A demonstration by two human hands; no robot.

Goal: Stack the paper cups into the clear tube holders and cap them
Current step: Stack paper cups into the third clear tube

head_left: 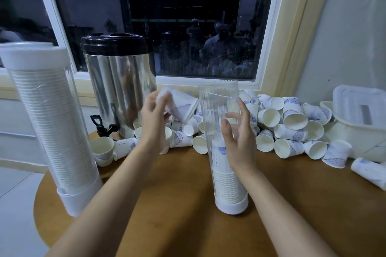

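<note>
In the head view, the left hand (154, 119) grips some tilted paper cups (179, 104) near the top of the clear tube (218, 98), which stands upright and partly filled on the surface (177, 204); the right hand (238, 137) touches its side with fingers nearly straight
</note>
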